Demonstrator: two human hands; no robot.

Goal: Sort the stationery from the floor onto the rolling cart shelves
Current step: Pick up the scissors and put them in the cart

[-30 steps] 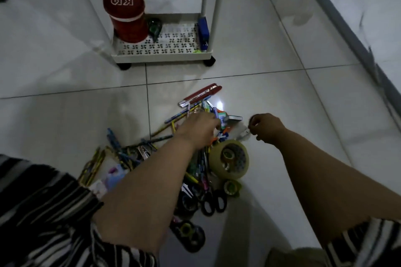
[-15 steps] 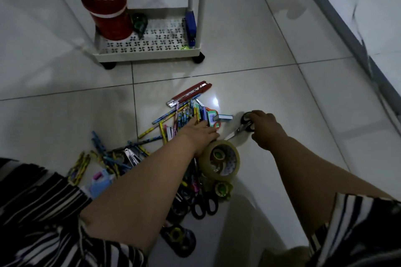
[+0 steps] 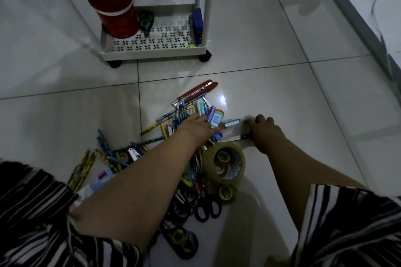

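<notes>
Now left hand (image 3: 196, 127) fingers spread on stationery pile (image 3: 186, 115); right hand (image 3: 265, 133) grips scissors (image 3: 235, 137).

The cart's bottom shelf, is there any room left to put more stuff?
Yes. The shelf is bare in the middle and front, between the red tin on the left and the blue stapler at the right edge. A tape dispenser crowds the back beside the tin.

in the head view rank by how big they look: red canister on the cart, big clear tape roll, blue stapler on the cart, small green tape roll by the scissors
1. red canister
2. big clear tape roll
3. blue stapler
4. small green tape roll

The tape rolls lie nearer the camera, so true sizes are unsure.
</notes>
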